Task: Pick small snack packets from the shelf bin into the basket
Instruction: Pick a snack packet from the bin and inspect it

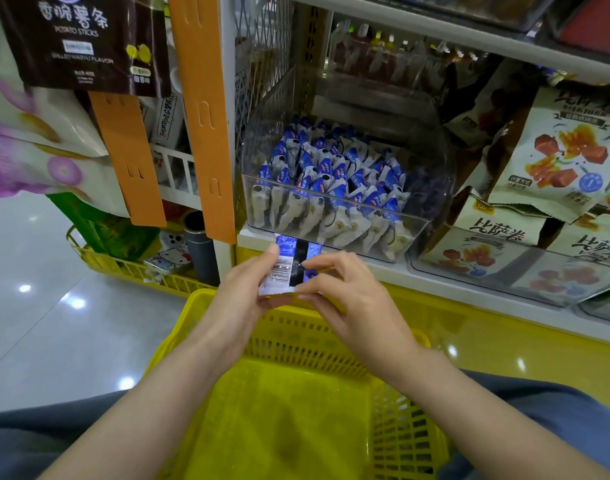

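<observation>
A clear plastic shelf bin [431, 216] holds several small blue-and-white snack packets [331, 181]. Just below its front edge, one blue-and-white snack packet [289, 263] with a barcode facing me is held between both hands. My left hand [241, 299] grips its left side with thumb and fingers. My right hand [348, 296] pinches its right edge. Both hands hover above the far rim of the yellow basket [282, 403], which sits low in front of me, with no packets showing on its visible floor.
Larger beige snack bags [560, 154] fill the shelf to the right of the bin. Orange hanging strips [203, 109] and hanging bags [85, 39] are at the left. A second yellow basket [137, 268] with goods stands on the glossy floor at left.
</observation>
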### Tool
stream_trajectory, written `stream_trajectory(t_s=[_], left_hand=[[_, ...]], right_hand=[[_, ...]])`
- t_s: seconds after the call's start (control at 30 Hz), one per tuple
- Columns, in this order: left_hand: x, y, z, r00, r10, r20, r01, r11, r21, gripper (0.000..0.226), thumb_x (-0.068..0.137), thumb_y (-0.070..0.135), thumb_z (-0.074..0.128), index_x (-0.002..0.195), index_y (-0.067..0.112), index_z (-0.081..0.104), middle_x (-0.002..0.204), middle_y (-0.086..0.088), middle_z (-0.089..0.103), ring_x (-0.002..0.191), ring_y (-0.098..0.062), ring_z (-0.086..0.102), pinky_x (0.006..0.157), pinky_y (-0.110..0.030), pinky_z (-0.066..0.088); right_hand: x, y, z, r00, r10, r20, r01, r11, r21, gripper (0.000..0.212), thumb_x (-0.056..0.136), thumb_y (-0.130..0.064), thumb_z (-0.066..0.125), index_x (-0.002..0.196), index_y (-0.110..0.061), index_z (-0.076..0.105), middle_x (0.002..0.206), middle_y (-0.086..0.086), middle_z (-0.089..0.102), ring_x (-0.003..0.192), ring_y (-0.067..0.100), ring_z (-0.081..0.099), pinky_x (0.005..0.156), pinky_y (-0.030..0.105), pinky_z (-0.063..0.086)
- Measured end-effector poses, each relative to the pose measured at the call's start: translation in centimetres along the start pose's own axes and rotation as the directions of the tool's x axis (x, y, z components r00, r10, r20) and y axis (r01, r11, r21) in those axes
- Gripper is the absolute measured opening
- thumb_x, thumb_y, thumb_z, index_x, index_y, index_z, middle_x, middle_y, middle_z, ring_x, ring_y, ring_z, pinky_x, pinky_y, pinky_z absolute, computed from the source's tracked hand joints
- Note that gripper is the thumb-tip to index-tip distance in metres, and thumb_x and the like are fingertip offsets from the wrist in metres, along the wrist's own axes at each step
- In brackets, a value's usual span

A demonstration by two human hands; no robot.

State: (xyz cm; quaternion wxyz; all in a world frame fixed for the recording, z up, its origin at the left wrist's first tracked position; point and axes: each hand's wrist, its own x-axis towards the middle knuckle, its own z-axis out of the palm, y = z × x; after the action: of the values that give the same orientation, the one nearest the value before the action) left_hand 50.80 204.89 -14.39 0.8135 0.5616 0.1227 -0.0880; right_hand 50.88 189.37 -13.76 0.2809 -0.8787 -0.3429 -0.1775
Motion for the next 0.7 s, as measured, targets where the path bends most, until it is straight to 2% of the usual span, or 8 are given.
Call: stream_trajectory(t_s=[0.07, 0.17, 0.27, 0.33, 0.37, 0.47, 0.6, 0.7], left_hand=[[-0.1, 0.0, 0.0, 0.996, 0.067, -0.053, -0.067, 0.998, 0.018, 0.025, 0.092, 0.021, 0.052, 0.104, 0.004, 0.066, 0.093, -0.008, 0.072, 0.085, -0.018, 0.066, 0.076, -0.031, 0.053], [-0.1, 0.0, 0.1, 0.989, 0.098, -0.113, -0.089, 0.992, 0.088, 0.017, 0.093, 0.02, 0.053, 0.102, 0.012, 0.065, 0.095, -0.006, 0.072, 0.086, -0.016, 0.066, 0.081, -0.032, 0.052], [-0.2, -0.2, 0.3, 0.989, 0.114, -0.091, -0.102, 0.987, 0.127, 0.015, 0.093, 0.021, 0.052, 0.099, 0.017, 0.065, 0.094, -0.002, 0.073, 0.087, -0.015, 0.068, 0.083, -0.031, 0.052], [-0.2, -0.3, 0.5, 0.99, 0.138, -0.034, -0.131, 0.978, 0.161, 0.019, 0.094, 0.018, 0.051, 0.105, 0.013, 0.065, 0.099, -0.005, 0.073, 0.091, -0.016, 0.068, 0.084, -0.031, 0.052], [-0.3, -0.4, 0.5, 0.987, 0.159, -0.016, -0.154, 0.97, 0.186, 0.02, 0.094, 0.017, 0.05, 0.107, 0.012, 0.065, 0.1, -0.005, 0.072, 0.091, -0.015, 0.067, 0.084, -0.029, 0.052], [-0.3, -0.7, 0.5, 0.952, 0.304, -0.033, -0.277, 0.905, 0.322, 0.016, 0.09, 0.01, 0.056, 0.102, 0.022, 0.058, 0.097, 0.001, 0.067, 0.085, -0.005, 0.063, 0.076, -0.018, 0.049], [-0.6, -1.1, 0.7, 0.908, 0.419, 0.012, -0.357, 0.757, 0.547, 0.03, 0.08, 0.013, 0.07, 0.102, 0.024, 0.052, 0.103, 0.008, 0.06, 0.096, -0.005, 0.057, 0.083, -0.02, 0.047], [-0.7, -1.4, 0.7, 0.9, 0.433, 0.044, -0.368, 0.704, 0.607, 0.029, 0.078, 0.016, 0.072, 0.1, 0.024, 0.055, 0.104, 0.006, 0.062, 0.095, -0.01, 0.059, 0.081, -0.023, 0.049]], right_hand=[[-0.1, -0.1, 0.2, 0.998, 0.024, 0.051, -0.024, 1.0, -0.01, 0.018, 0.089, -0.026, 0.056, 0.094, -0.013, 0.067, 0.11, 0.005, 0.058, 0.105, 0.01, 0.046, 0.087, 0.018, 0.038], [0.1, -0.5, 0.5, 0.944, 0.322, 0.072, -0.329, 0.916, 0.23, 0.022, 0.09, -0.025, 0.057, 0.112, -0.018, 0.054, 0.116, -0.005, 0.051, 0.106, 0.0, 0.048, 0.09, 0.013, 0.04], [1.2, -0.1, 0.0, 0.738, 0.628, 0.247, -0.643, 0.542, 0.541, 0.023, 0.094, -0.024, 0.051, 0.116, -0.019, 0.049, 0.119, -0.001, 0.058, 0.093, 0.003, 0.06, 0.084, 0.019, 0.051], [1.5, 0.3, -0.5, 0.651, 0.597, 0.468, -0.713, 0.272, 0.646, 0.024, 0.097, -0.022, 0.046, 0.114, -0.012, 0.058, 0.113, 0.005, 0.066, 0.084, 0.006, 0.065, 0.075, 0.021, 0.055], [1.6, 0.3, -0.7, 0.639, 0.556, 0.532, -0.722, 0.196, 0.663, 0.026, 0.097, -0.022, 0.046, 0.112, -0.008, 0.061, 0.108, 0.006, 0.068, 0.082, 0.008, 0.066, 0.07, 0.021, 0.055], [1.4, 0.0, -0.6, 0.642, 0.538, 0.546, -0.715, 0.166, 0.679, 0.027, 0.095, -0.019, 0.048, 0.111, -0.002, 0.06, 0.099, 0.007, 0.07, 0.079, 0.01, 0.067, 0.064, 0.019, 0.053], [1.4, -0.1, 0.0, 0.634, 0.61, 0.475, -0.7, 0.191, 0.688, 0.024, 0.095, -0.021, 0.049, 0.107, -0.001, 0.057, 0.087, 0.005, 0.069, 0.067, 0.005, 0.066, 0.062, 0.02, 0.056], [1.4, -0.2, 0.2, 0.624, 0.622, 0.473, -0.703, 0.182, 0.688, 0.026, 0.094, -0.023, 0.051, 0.109, -0.002, 0.054, 0.076, 0.0, 0.068, 0.06, 0.003, 0.063, 0.06, 0.02, 0.055]])
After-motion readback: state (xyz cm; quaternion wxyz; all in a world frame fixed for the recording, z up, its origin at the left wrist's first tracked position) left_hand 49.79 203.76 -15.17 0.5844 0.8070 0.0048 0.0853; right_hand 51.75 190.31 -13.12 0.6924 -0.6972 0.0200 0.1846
